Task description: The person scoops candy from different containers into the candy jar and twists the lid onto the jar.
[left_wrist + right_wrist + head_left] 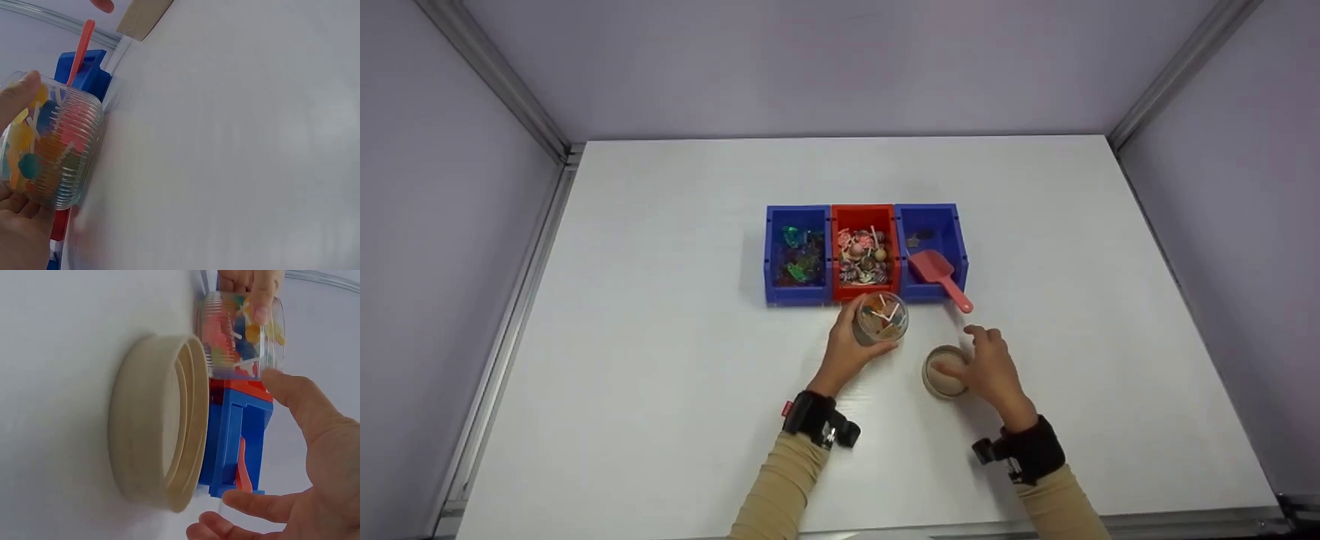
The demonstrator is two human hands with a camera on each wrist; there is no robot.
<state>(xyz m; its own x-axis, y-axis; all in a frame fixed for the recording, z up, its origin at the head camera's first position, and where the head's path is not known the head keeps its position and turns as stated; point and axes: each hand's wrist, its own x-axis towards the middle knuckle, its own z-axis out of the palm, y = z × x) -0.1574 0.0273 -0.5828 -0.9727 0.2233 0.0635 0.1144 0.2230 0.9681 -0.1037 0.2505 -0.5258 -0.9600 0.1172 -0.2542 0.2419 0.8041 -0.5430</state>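
My left hand grips a clear ribbed jar around its side, just in front of the bins. Colourful lollipops with white sticks show through the jar wall in the left wrist view. A beige round lid lies on the table with its hollow, ridged side up, to the right of the jar. My right hand hovers over the lid with fingers and thumb spread; its thumb overlaps the lid in the head view. In the right wrist view, nothing is between those fingers.
Three joined bins stand behind the hands: a left blue bin with translucent coloured pieces, a red bin of small lollipops, and a right blue bin with a few dark pieces. A pink scoop leans out over the right bin's front edge.
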